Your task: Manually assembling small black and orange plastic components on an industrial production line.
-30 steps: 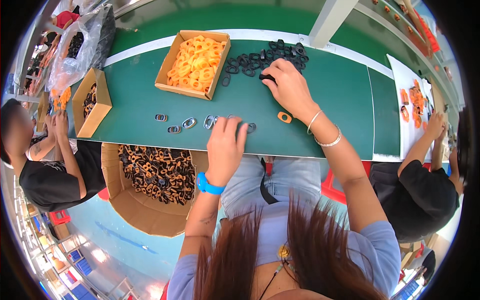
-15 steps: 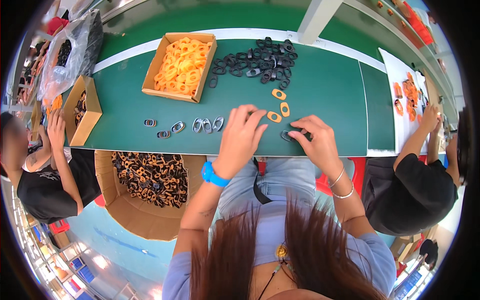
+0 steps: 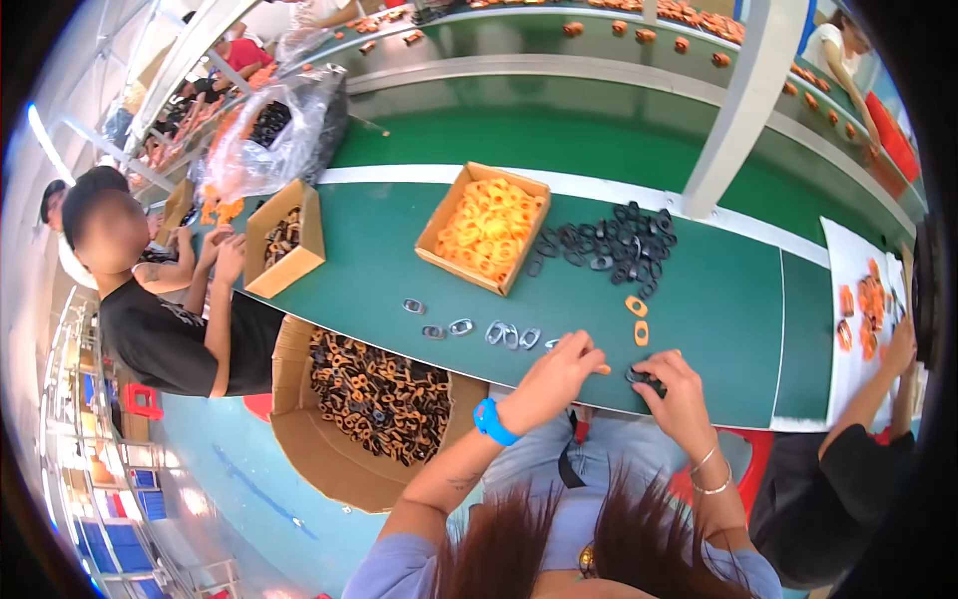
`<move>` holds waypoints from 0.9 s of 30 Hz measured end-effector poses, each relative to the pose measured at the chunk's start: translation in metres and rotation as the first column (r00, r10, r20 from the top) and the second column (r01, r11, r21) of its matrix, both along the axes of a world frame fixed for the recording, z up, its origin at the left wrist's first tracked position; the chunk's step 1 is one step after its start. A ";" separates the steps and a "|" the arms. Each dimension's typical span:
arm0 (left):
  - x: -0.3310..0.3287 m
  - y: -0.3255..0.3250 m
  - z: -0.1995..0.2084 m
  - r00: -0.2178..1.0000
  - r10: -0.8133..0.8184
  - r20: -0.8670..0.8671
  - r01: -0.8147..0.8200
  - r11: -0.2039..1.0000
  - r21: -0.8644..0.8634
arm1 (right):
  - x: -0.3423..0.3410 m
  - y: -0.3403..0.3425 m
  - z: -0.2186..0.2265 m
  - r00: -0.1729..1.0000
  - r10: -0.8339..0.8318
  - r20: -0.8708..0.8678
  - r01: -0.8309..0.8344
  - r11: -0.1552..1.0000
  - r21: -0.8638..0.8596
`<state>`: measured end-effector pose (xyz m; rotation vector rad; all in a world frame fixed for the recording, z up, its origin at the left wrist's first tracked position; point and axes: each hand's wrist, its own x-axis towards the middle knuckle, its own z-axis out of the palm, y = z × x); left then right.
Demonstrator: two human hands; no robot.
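Note:
My left hand [image 3: 555,379] is over the near edge of the green table, fingers pinched on a small orange oval ring [image 3: 603,369], mostly hidden by the fingertips. Just to its right, my right hand [image 3: 677,392] grips a black oval ring [image 3: 635,375] low at the tabletop, its far side covered by my fingers. Beyond my hands lie two loose orange rings, one farther [image 3: 636,306] and one nearer [image 3: 641,332]. To the left runs a loose row of several dark oval rings with pale-looking rims [image 3: 511,335].
A cardboard box of orange rings [image 3: 424,246] stands beside a heap of black rings [image 3: 624,243]. Below the table's edge at left is a large carton [image 3: 289,404] of black-and-orange pieces. A metal post [image 3: 733,110] rises behind. Co-workers sit at both sides.
The view has swung left and up. My left hand has come down toward the right hand with an orange ring; two loose orange rings show where three lay. My right hand stays at the black ring.

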<state>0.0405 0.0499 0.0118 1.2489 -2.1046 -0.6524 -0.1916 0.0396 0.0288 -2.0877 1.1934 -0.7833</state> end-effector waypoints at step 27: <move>-0.012 0.019 -0.021 0.943 0.246 -0.223 -0.271 0.958 -0.089 | 0.045 -0.027 0.005 0.974 0.198 -0.112 -0.204 0.978 -0.046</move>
